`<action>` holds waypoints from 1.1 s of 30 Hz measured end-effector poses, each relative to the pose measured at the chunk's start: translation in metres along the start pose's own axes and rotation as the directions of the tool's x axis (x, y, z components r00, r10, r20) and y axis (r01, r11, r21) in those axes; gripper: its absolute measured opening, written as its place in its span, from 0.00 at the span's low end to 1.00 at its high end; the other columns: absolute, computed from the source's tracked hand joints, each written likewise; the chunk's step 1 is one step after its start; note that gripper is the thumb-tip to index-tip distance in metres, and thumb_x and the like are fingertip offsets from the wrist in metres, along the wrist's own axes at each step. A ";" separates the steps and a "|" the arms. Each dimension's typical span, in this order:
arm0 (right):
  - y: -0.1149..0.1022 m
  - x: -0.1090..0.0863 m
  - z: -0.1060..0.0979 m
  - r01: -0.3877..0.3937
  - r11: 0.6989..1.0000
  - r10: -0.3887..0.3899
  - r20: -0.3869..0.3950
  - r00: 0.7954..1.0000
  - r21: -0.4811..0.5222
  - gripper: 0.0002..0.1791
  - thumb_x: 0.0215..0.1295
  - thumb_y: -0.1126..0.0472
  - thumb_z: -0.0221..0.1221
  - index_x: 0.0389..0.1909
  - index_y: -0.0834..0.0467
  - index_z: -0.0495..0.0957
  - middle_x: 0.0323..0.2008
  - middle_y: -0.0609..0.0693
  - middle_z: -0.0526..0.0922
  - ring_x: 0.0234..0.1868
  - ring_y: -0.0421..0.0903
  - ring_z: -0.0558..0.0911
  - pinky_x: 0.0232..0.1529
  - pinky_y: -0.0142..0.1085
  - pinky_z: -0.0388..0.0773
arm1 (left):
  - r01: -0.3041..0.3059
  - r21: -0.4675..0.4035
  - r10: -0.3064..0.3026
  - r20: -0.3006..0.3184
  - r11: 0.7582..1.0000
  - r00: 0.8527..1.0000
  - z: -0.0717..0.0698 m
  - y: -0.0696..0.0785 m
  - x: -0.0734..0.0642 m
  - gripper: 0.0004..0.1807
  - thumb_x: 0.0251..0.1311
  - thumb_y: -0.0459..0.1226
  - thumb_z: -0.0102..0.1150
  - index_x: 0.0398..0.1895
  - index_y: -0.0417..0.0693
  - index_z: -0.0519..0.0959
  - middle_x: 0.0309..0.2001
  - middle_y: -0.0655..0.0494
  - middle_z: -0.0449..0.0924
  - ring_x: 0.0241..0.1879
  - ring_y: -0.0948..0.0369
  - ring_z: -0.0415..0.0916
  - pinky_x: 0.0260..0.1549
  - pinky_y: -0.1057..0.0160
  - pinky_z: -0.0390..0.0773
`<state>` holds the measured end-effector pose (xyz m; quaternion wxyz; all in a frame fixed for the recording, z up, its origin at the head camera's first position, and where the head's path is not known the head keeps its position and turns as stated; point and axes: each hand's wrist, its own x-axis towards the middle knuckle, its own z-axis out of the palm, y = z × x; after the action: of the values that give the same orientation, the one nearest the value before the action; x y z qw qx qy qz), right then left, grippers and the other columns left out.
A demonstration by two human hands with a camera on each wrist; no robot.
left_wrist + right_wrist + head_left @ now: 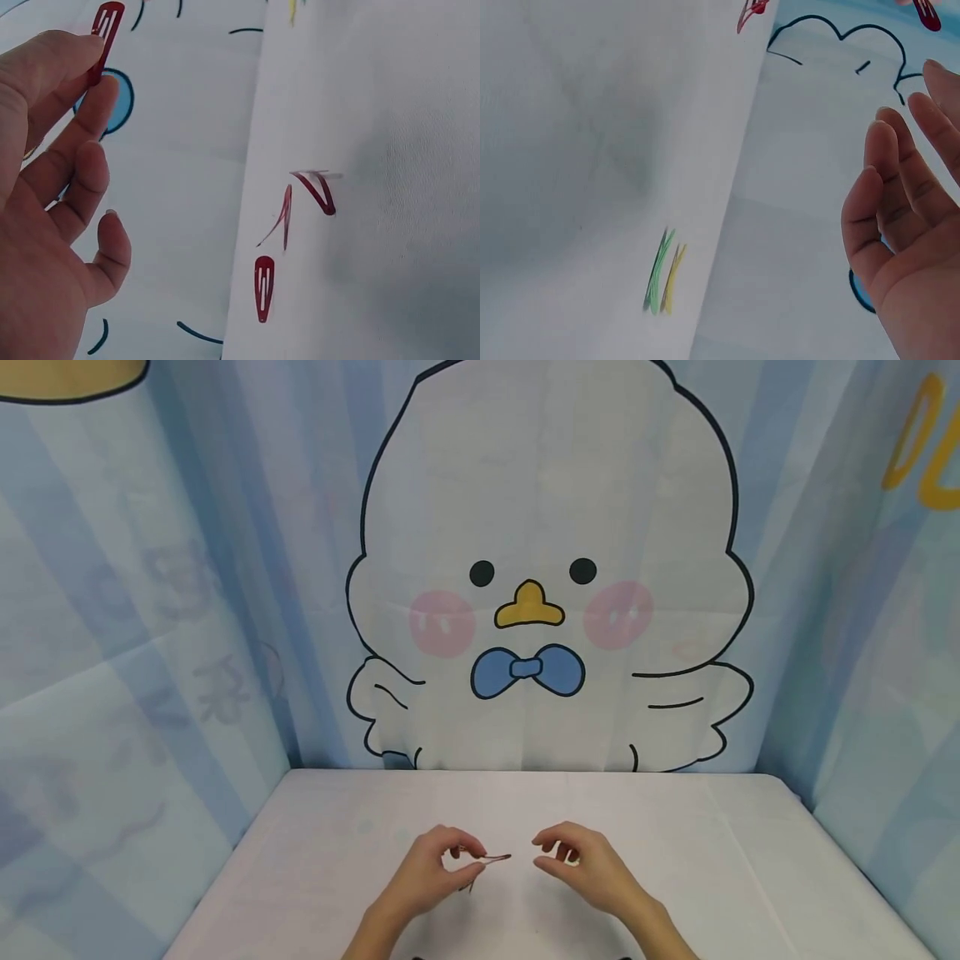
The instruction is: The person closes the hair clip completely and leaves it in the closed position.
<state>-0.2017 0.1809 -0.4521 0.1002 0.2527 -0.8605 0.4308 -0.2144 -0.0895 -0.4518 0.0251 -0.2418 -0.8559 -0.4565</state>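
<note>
My left hand (431, 870) pinches a dark red snap hair clip (110, 21) between thumb and index finger, above the table. In the head view that clip (501, 857) points towards the right hand. My right hand (588, 866) hovers across from it, fingers loosely bent and holding nothing, a short gap from the clip's end. Below the left hand, in the left wrist view, lie a flat red hair clip (264, 264) and two more red pieces that stand edge-on or opened, (287, 208) partly blurred.
On the white table (675, 827), the right wrist view shows a thin green item (657, 279) beside a thin yellow item (673, 279), both clip-like. A curtain with a cartoon bird (525, 718) hangs behind the table's far edge, and patterned curtains flank both sides.
</note>
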 end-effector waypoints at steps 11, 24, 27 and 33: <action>-0.013 0.002 0.023 -0.002 0.977 0.000 0.013 1.000 0.213 0.07 0.63 0.64 0.69 0.41 0.54 0.84 0.35 0.48 0.85 0.31 0.38 0.78 0.32 0.33 0.77 | -0.092 -0.049 0.094 0.025 0.995 0.995 0.010 0.005 0.000 0.04 0.60 0.36 0.71 0.38 0.54 0.87 0.35 0.65 0.85 0.37 0.51 0.76 0.40 0.55 0.74; -0.016 -0.002 0.030 0.045 0.967 -0.017 -0.112 0.994 0.253 0.03 0.63 0.64 0.68 0.35 0.56 0.84 0.32 0.46 0.86 0.29 0.37 0.80 0.31 0.35 0.80 | -0.041 -0.192 0.034 -0.039 0.980 0.999 0.020 0.008 -0.003 0.05 0.61 0.37 0.70 0.38 0.48 0.86 0.35 0.65 0.84 0.32 0.65 0.73 0.36 0.59 0.72; -0.014 -0.004 0.031 0.055 0.958 -0.018 -0.134 0.991 0.281 0.03 0.64 0.65 0.68 0.36 0.57 0.83 0.32 0.47 0.85 0.29 0.38 0.80 0.31 0.36 0.80 | 0.014 -0.264 -0.026 -0.040 0.964 0.999 0.023 0.009 -0.004 0.06 0.62 0.37 0.69 0.39 0.46 0.86 0.34 0.62 0.83 0.32 0.64 0.72 0.35 0.63 0.71; -0.014 -0.007 0.030 0.025 0.940 0.022 -0.133 0.991 0.340 0.04 0.63 0.68 0.67 0.36 0.57 0.83 0.31 0.48 0.85 0.29 0.39 0.81 0.32 0.35 0.80 | 0.088 -0.355 -0.103 -0.023 0.931 0.994 0.029 0.010 -0.003 0.06 0.62 0.36 0.69 0.40 0.44 0.85 0.34 0.58 0.81 0.33 0.62 0.71 0.34 0.65 0.70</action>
<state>-0.1873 0.1525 -0.4636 0.1132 0.2372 -0.7640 0.5893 -0.2018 -0.0628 -0.4615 -0.0233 -0.1912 -0.7700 -0.6083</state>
